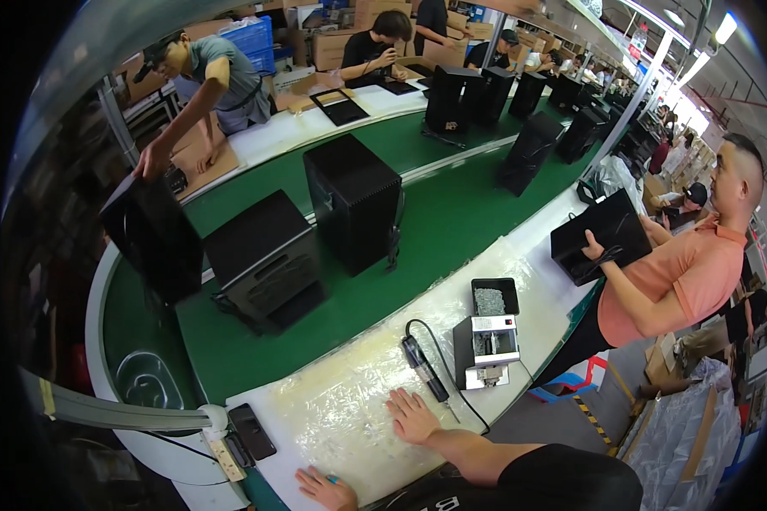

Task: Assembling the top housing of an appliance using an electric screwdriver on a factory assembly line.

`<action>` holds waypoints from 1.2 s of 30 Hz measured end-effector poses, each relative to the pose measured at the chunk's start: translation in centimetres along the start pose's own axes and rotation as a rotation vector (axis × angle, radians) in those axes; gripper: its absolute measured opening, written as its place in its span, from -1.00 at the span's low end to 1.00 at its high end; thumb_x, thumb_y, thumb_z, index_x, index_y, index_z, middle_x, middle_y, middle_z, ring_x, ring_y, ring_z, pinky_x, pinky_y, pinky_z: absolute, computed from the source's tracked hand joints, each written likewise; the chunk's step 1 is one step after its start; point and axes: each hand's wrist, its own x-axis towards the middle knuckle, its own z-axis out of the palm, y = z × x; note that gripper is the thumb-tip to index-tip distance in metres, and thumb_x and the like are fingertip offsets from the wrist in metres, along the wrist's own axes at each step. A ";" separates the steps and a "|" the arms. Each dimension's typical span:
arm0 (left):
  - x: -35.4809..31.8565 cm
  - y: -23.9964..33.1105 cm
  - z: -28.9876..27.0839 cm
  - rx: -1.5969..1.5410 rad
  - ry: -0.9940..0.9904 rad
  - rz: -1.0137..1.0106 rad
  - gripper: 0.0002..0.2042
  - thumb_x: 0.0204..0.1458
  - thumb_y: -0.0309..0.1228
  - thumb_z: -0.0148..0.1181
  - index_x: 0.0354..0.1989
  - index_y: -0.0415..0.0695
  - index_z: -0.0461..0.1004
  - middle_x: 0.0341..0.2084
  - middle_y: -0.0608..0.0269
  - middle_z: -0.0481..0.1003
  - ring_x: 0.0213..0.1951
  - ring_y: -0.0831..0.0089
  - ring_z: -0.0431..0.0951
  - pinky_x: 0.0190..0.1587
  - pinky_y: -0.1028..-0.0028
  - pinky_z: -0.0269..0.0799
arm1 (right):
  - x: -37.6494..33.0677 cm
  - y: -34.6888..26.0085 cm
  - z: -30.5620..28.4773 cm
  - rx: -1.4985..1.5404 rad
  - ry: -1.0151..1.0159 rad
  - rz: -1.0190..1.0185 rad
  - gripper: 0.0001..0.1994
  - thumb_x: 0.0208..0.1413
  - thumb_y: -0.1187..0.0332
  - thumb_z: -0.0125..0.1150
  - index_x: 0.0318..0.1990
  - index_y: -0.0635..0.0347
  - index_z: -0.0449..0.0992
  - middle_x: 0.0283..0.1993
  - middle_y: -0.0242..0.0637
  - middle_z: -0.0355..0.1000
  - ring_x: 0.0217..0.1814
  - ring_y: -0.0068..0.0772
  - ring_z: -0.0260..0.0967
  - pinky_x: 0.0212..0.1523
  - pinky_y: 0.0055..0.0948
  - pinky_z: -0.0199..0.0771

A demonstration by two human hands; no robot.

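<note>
My right hand (pixel 413 416) lies flat on the plastic-covered white worktop (pixel 324 392), fingers spread, holding nothing. Close to its fingertips rests a black electric screwdriver (pixel 424 366) with a cord, its thin bit pointing towards me. My left hand (pixel 325 489) rests at the worktop's near edge with its fingers apart; a small blue spot shows on it. A dark phone (pixel 252 432) lies a little beyond the left hand. Right of the screwdriver stands a silver and black screw feeder (pixel 488 349), and behind it a black tray (pixel 507 286) of small screws.
A curved green conveyor (pixel 452 200) carries several black computer cases, including one tall case (pixel 354 200) ahead. At far left a person (pixel 230 81) grips a tilted case (pixel 149 238). At right, a person in an orange shirt (pixel 690 272) holds another case (pixel 601 237).
</note>
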 end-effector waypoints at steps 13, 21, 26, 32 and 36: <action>0.2 0.4 -0.5 0.004 0.038 0.011 -0.46 0.09 -0.29 -0.13 0.26 -0.25 0.18 0.31 -0.20 0.04 0.34 -0.09 -0.01 0.29 -0.04 -0.06 | 0.1 0.1 -0.1 -0.005 -0.003 -0.023 -0.47 0.08 0.23 -0.04 0.23 0.19 0.24 0.37 -0.03 0.04 0.44 -0.01 -0.10 0.34 0.02 -0.04; 0.2 0.6 -1.1 0.022 -0.008 0.012 -0.46 0.09 -0.30 -0.14 0.26 -0.25 0.18 0.31 -0.20 0.04 0.35 -0.07 -0.01 0.30 -0.02 -0.05 | 0.0 0.1 -0.2 0.003 -0.004 -0.020 -0.47 0.07 0.24 -0.03 0.22 0.20 0.24 0.37 -0.02 0.03 0.44 -0.01 -0.09 0.33 0.02 -0.03; 0.2 0.7 -1.2 0.054 0.009 0.014 -0.47 0.08 -0.30 -0.14 0.25 -0.24 0.19 0.30 -0.20 0.06 0.33 -0.07 0.03 0.27 -0.02 0.01 | -0.1 0.1 -0.2 -0.001 -0.006 -0.021 -0.47 0.08 0.24 -0.03 0.22 0.19 0.24 0.37 -0.03 0.04 0.44 -0.02 -0.10 0.34 0.02 -0.04; 0.1 0.6 -0.8 0.029 0.039 0.016 -0.47 0.09 -0.30 -0.15 0.26 -0.24 0.18 0.30 -0.20 0.06 0.33 -0.07 0.03 0.26 -0.04 0.02 | 0.0 0.1 -0.3 -0.002 -0.019 -0.013 -0.47 0.08 0.24 -0.04 0.23 0.19 0.24 0.38 -0.04 0.03 0.44 -0.02 -0.10 0.34 0.02 -0.05; 0.0 0.1 -0.2 0.037 0.043 0.026 -0.47 0.10 -0.30 -0.14 0.26 -0.24 0.18 0.30 -0.20 0.06 0.34 -0.07 0.02 0.26 -0.05 0.01 | 0.1 -0.1 -0.6 -0.007 -0.011 -0.020 -0.48 0.08 0.24 -0.03 0.23 0.19 0.24 0.37 -0.04 0.04 0.44 -0.02 -0.09 0.34 0.02 -0.04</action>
